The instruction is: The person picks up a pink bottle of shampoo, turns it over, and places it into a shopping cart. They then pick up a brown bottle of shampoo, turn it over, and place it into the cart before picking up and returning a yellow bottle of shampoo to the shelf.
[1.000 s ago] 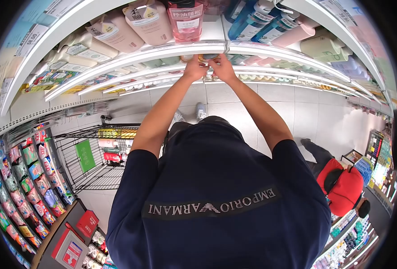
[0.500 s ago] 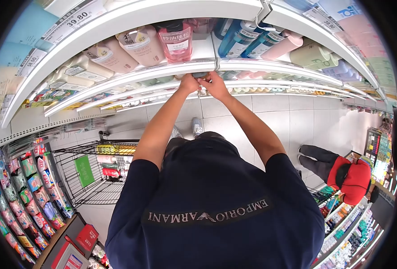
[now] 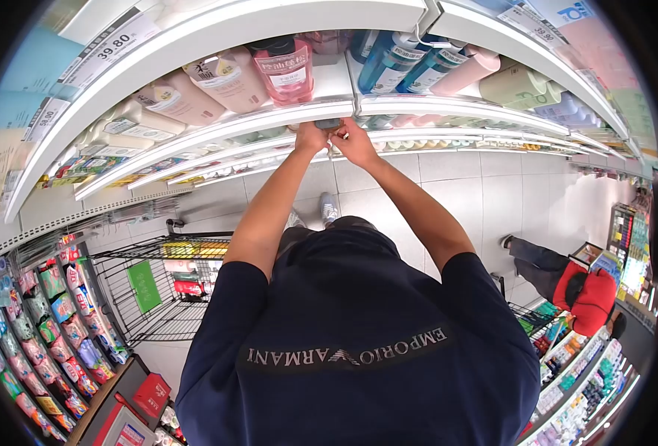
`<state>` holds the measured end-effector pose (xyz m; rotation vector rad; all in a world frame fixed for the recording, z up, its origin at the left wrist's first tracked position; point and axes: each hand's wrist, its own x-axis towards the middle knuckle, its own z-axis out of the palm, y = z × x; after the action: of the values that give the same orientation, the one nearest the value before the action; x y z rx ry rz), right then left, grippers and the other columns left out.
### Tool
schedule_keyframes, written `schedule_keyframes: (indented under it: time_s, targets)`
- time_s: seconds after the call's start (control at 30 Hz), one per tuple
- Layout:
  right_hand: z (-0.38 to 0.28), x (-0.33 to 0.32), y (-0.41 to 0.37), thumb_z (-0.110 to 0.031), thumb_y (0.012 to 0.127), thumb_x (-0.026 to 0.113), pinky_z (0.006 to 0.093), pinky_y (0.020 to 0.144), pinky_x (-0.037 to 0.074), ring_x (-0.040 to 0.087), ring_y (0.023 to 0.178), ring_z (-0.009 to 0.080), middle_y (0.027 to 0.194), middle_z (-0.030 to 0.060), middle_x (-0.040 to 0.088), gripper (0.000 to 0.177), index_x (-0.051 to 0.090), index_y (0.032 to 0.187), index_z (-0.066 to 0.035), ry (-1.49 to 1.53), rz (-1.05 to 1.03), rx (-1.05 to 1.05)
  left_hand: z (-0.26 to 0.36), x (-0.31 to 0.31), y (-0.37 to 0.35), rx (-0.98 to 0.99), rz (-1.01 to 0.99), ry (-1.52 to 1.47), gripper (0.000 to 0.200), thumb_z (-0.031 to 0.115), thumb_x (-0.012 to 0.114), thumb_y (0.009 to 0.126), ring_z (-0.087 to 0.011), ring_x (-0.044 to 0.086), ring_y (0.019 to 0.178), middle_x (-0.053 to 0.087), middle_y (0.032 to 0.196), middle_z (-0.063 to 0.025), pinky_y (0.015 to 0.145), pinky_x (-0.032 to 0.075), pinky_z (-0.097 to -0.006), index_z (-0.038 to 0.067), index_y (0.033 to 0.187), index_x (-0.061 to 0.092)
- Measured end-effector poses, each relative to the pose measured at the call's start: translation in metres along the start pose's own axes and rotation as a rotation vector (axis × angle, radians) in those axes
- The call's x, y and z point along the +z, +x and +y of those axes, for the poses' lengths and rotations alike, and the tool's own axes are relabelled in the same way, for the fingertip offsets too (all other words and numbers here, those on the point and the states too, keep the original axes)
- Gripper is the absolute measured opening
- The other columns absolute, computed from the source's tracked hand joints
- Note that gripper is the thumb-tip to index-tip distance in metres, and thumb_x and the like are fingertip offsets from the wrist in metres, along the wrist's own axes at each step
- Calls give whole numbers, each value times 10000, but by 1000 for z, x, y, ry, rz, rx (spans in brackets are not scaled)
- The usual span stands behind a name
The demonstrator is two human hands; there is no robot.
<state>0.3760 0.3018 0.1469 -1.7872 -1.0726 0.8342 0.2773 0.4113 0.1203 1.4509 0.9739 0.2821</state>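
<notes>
Both my hands are stretched out together at the shelf, just below the edge of a white shelf board [image 3: 299,117]. My left hand [image 3: 312,137] is closed around the left side of a small grey-green item [image 3: 328,124], mostly hidden by the shelf edge and fingers. My right hand [image 3: 353,143] is bent in beside it, its fingers pinched against the item's right side. What kind of item it is cannot be made out. On the board above stand a pink bottle with a black cap [image 3: 287,73] and blue bottles [image 3: 390,65].
A wire shopping cart [image 3: 150,290] with several goods stands at my left. Packets hang on a rack [image 3: 50,320] beyond it. On the right, a person in a red top [image 3: 585,296] bends by another cart and a stocked shelf [image 3: 582,379].
My hands have stayed close together at the shelf edge, and more of the grey-green item shows between them. The person in red has shifted slightly to the right.
</notes>
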Motion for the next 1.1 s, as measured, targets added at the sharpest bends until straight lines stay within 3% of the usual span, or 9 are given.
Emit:
schedule_keyframes:
  time_s: [0.27, 0.47, 0.53, 0.77, 0.87, 0.93, 0.97, 1.03, 1.1]
  targets:
    - [4, 1, -2, -118, 794, 659, 298, 618, 477, 592, 660, 164, 722, 79, 615, 483, 473, 1232, -36, -2, 4, -5, 16, -1, -17, -22, 128, 354, 444, 202, 760, 678, -318, 647, 936, 681, 966, -176, 801, 504, -372, 6, 1054, 631]
    - [14, 6, -5, -87, 775, 657, 280, 592, 459, 570, 633, 155, 701, 60, 584, 579, 425, 1305, -67, 12, 1, -65, 6, -2, -17, 41, 119, 351, 473, 210, 786, 669, -322, 648, 941, 674, 1002, -180, 793, 509, -372, 17, 1069, 624]
    - [5, 3, -10, -145, 759, 652, 354, 652, 489, 633, 701, 258, 734, 83, 616, 554, 440, 1268, -98, 44, -16, -8, 10, -2, -23, 64, 138, 377, 488, 208, 788, 668, -319, 649, 942, 676, 997, -178, 793, 509, -371, 18, 1083, 615]
    - [-16, -7, -29, -127, 763, 639, 355, 612, 473, 608, 645, 245, 662, 66, 567, 533, 444, 1259, -112, 28, -50, -35, 1, -2, -36, 242, 165, 254, 422, 142, 743, 687, -308, 665, 849, 685, 916, -155, 713, 513, -382, 74, 1083, 612]
    - [-27, -12, -40, -129, 762, 639, 363, 602, 472, 599, 639, 248, 728, 71, 573, 523, 454, 1251, -127, -68, -60, -25, 17, -8, -51, 208, 95, 342, 546, 78, 768, 676, -274, 680, 838, 682, 952, -146, 713, 511, -338, 90, 1183, 568]
    - [-31, -11, -49, -122, 748, 647, 359, 622, 477, 599, 755, 251, 928, 101, 570, 516, 483, 1237, -142, -239, 83, -239, 12, -10, -58, 272, 105, 328, 567, 72, 767, 673, -267, 680, 826, 682, 943, -139, 707, 509, -337, 108, 1198, 558]
    - [-33, -12, -54, -122, 748, 647, 359, 622, 477, 599, 755, 251, 928, 101, 570, 516, 483, 1237, -142, -236, 84, -240, 9, -11, -62, 335, 111, 310, 589, 66, 767, 670, -261, 679, 813, 682, 935, -132, 700, 507, -336, 127, 1213, 549]
    - [-38, -14, -64, -104, 711, 665, 391, 748, 481, 552, 955, 306, 1151, 149, 487, 534, 516, 1220, -160, -295, 93, -327, 18, -14, -78, 350, 111, 326, 608, 83, 768, 663, -297, 664, 778, 672, 879, -144, 669, 506, -359, 157, 1221, 539]
    - [-49, -20, -70, -95, 690, 673, 416, 825, 456, 506, 1043, 338, 1204, 163, 453, 548, 525, 1213, -164, -348, 131, -459, 20, -17, -92, 367, 112, 343, 626, 100, 768, 655, -334, 648, 744, 662, 824, -156, 638, 505, -382, 186, 1228, 529]
